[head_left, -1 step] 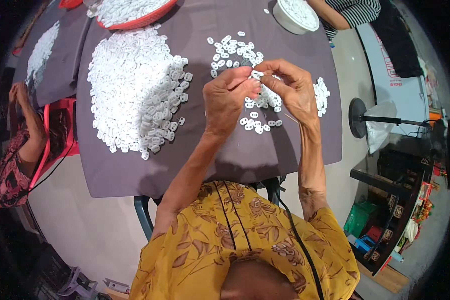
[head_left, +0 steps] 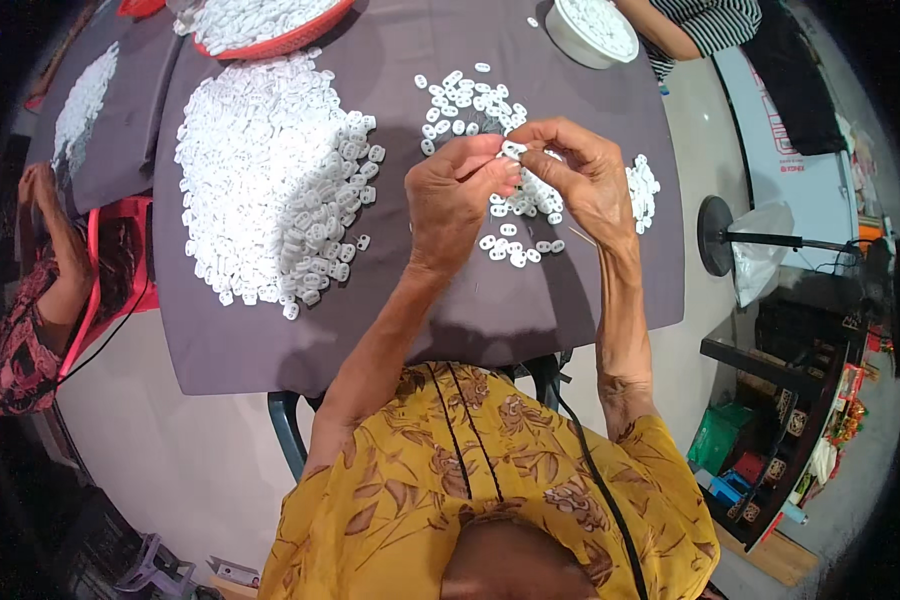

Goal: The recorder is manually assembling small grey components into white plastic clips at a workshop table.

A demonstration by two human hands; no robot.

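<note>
Two hands meet over the middle of the tabletop point(head_left: 270, 350), fingertips pinched together on one small white piece point(head_left: 511, 151) held between them, just above the loose scatter. Left hand point(head_left: 457, 200) is curled, thumb + forefinger closed on the piece from the left side; right hand point(head_left: 582, 180) comes in from the right w/ fingers bent, also nipping it. Both are grasping, neither is slack. Whether the piece is one part or two being pressed together, can't tell: too small.

Key relation: held piece sits dead centre between both hands, so neither is nearer. Its long axis can't be read.

Small scatter of white pieces point(head_left: 515, 245) lies directly under and just toward the person from the hands. Another loose group point(head_left: 467, 103) lies just beyond the fingertips, away from the person. A smaller cluster point(head_left: 645, 188) sits just right of the right hand, so the right hand is nearer to it. Big heap of white pieces point(head_left: 270, 180) lies well to the left, nearer the left hand but apart from it.

Far edge: red tray point(head_left: 300, 38) w/ more pieces, and a white bowl point(head_left: 582, 35) at upper right.
</note>
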